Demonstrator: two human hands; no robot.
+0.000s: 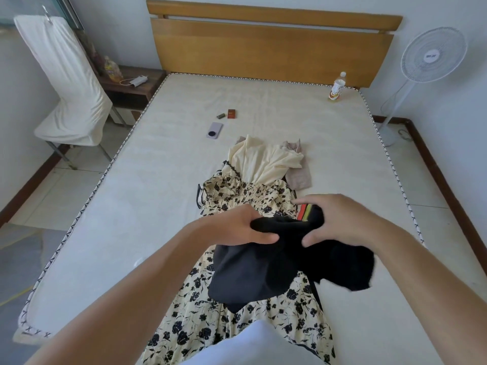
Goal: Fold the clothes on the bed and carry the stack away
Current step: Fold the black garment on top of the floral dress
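There, the bed (158, 196) lay pale and quilted under a long floral dress (245, 320); above it both hands, left (237, 227) and right (340, 219), clutched a soft, bunched black garment (276, 267), beside a small striped cloth (304, 213).

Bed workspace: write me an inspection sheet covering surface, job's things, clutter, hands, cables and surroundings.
Surface: bare white mattress with patterned edging, wooden headboard behind.
Job's things: black garment lifted over a floral dress; cream top and pinkish-grey garment beyond, all unfolded.
Clutter: phone, red box, small dark item, bottle.
Hands: left hand and right hand both grip the black garment.
Cables: a cord at the white device on the nightstand; another on the floor by the fan base.
Surroundings: covered chair, standing fan, tiled floor.
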